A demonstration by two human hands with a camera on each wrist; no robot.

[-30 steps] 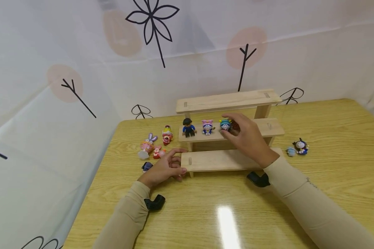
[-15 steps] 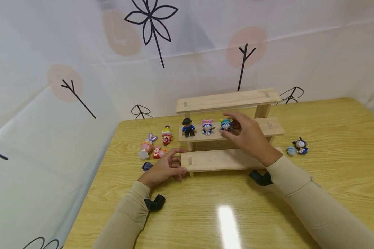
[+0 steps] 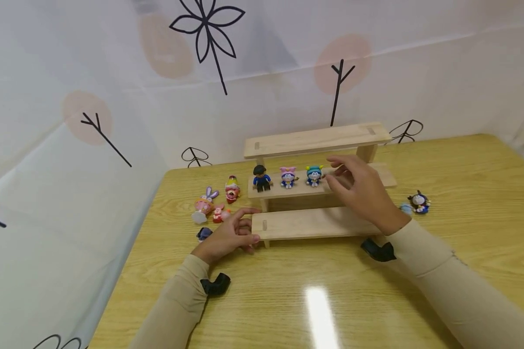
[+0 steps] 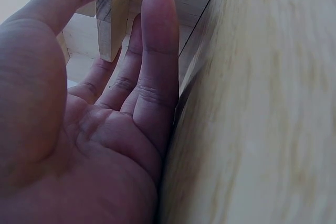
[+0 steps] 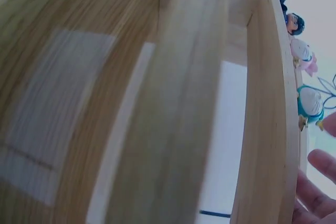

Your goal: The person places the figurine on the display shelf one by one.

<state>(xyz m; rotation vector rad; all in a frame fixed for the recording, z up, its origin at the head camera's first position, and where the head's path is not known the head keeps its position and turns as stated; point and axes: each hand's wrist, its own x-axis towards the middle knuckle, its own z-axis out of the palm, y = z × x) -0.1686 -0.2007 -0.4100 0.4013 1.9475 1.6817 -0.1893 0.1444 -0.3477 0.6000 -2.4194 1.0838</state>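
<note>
A three-tier wooden display shelf (image 3: 307,224) stands on the table. My left hand (image 3: 228,237) grips the left end of its lowest board, thumb at the front corner and index finger at the back; the left wrist view shows the board's end (image 4: 111,22) between them. On the middle board stand a dark-haired toy figure in blue (image 3: 262,179), a pink-hatted figurine (image 3: 288,178) and a teal-hatted figurine (image 3: 314,176). Just right of the teal-hatted one, my right hand (image 3: 362,194) holds nothing, thumb and fingers apart. In the right wrist view its fingertips (image 5: 323,161) are beside that figurine (image 5: 311,102).
Left of the shelf lie several figurines, among them a rabbit-eared one (image 3: 205,206), a red-and-yellow one (image 3: 232,190) and a dark blue one (image 3: 204,233). A dark-haired figurine (image 3: 419,202) and a small light-blue piece (image 3: 405,208) lie to the right. A patterned cloth (image 3: 266,72) hangs behind.
My right hand has let go of the teal-hatted figurine and drawn back to the right, leaving it standing on the middle board. The left hand keeps its place.
</note>
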